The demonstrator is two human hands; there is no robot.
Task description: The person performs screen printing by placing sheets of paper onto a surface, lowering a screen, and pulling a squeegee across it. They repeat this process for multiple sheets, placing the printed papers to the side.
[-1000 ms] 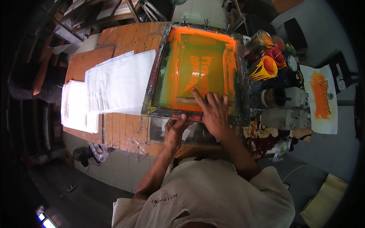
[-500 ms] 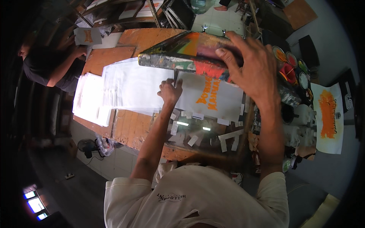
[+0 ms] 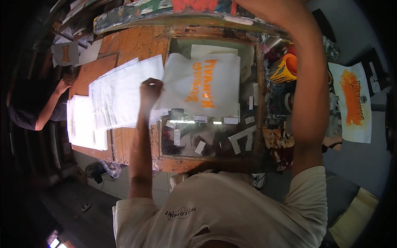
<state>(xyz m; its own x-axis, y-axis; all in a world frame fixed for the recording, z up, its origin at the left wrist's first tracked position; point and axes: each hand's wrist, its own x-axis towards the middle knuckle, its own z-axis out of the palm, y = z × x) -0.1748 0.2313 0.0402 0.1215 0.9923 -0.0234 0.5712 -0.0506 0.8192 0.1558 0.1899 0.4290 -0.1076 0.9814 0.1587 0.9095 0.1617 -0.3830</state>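
Left hand pinched closed on the left edge of the printed white sheet, lifting it off the glass bed at the middle of the wooden table. Right arm raised to the top edge, propping the paint-crusted screen frame above the sheet; right hand itself out of view, so grip impossible to tell. Best done, probably, by peeling slowly from that edge, keeping fingers off the wet orange print and the frame held high enough to clear. Blank white sheets stacked just left of the bed, overlapping. White tape tabs stuck along the glass below the sheet. Far right, a white rectangular sheet with an orange blotch. Upper left, a small pale sheet with an orange mark, near another person's hand. Orange-smeared pot right of the bed.
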